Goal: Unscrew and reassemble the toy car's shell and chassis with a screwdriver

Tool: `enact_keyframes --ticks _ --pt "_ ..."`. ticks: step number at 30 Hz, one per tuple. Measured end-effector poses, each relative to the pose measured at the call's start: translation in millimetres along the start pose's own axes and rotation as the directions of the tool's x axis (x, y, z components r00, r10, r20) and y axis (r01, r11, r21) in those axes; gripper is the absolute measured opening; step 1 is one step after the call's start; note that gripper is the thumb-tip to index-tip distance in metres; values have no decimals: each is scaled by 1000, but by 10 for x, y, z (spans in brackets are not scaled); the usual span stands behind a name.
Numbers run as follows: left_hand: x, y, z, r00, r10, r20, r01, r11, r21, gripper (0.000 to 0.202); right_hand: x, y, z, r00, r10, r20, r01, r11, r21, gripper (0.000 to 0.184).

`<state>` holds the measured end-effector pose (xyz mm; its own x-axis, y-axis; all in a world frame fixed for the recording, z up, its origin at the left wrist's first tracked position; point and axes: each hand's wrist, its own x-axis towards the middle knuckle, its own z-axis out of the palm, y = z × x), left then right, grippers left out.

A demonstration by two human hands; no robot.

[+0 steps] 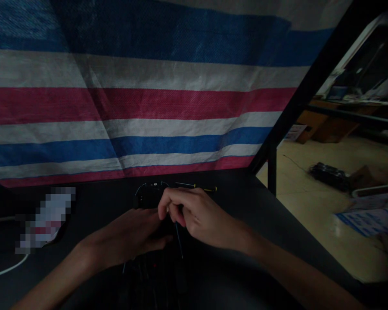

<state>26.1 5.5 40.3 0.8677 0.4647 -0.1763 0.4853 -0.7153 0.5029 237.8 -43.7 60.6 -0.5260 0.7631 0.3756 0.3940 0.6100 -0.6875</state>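
A black device lies on the dark table, its outline mostly lost in shadow and under my hands. My left hand reaches across it from the left, fingers and thumb around its dark body. Over the device's right side, my right hand has its fingers curled into a pinch; what lies between the fingertips is hidden. A thin bluish rod or wire runs down from just below those fingers, and I cannot tell whether they hold it. Just beyond my right hand lies a screwdriver with a black and yellow handle.
A phone-like slab, blurred out, lies on the left with a white cable. Behind the table hangs a striped tarp. A black frame post stands at the right, with floor and clutter beyond.
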Motion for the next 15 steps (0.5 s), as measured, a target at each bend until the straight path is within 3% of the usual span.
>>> enact_keyframes --ticks 5,9,13,15 --pt "-6 61 -35 1000 -13 19 13 1000 16 19 -12 -90 -17 999 41 13 -41 998 57 35" --pt "-7 47 -23 1000 -14 -3 14 1000 9 21 -5 -60 80 994 26 -107 -29 999 -27 17" --pt "2 36 -26 1000 -22 2 22 1000 -17 21 27 28 153 984 20 -179 -36 996 -83 23" --pt "3 38 -33 1000 -22 10 22 1000 -10 23 28 45 143 982 0 -186 -47 968 -247 24"
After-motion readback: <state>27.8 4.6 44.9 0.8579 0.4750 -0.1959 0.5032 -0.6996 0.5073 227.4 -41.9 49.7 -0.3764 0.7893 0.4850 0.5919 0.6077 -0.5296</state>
